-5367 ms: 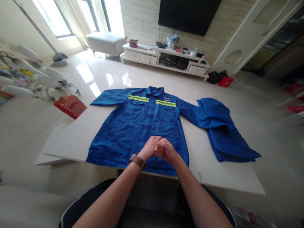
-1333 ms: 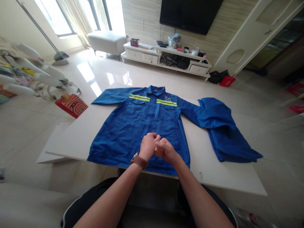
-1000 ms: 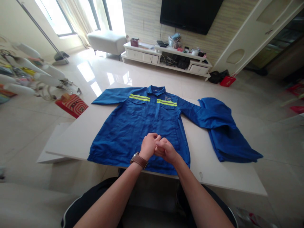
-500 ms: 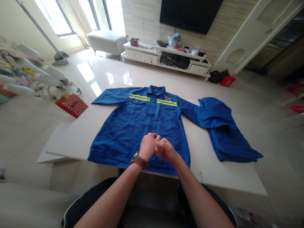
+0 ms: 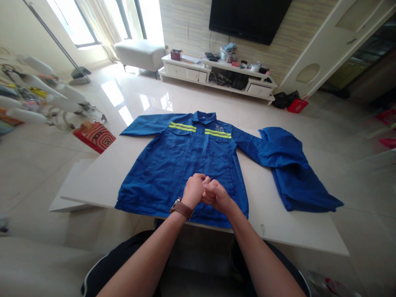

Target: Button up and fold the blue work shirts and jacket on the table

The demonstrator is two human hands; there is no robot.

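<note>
A blue work jacket [image 5: 185, 165] lies spread face up, its collar away from me and its hem at the near table edge. Yellow-green reflective strips cross its chest. My left hand [image 5: 194, 190], with a brown-strapped watch on the wrist, is closed against my right hand [image 5: 217, 196]. The two meet over the lower front of the jacket, fingers curled together, and no object shows between them. Folded blue cloth [image 5: 300, 177] lies to the right, beside the jacket's sleeve, which reaches onto it.
The jacket and cloth rest on a white table [image 5: 93, 177]. A red paper bag [image 5: 94, 136] stands at its left. Beyond are a low white TV cabinet [image 5: 182, 73], a grey-white bench [image 5: 140, 53] and a wall-mounted television [image 5: 247, 20]. A red bag [image 5: 297, 105] sits on the floor.
</note>
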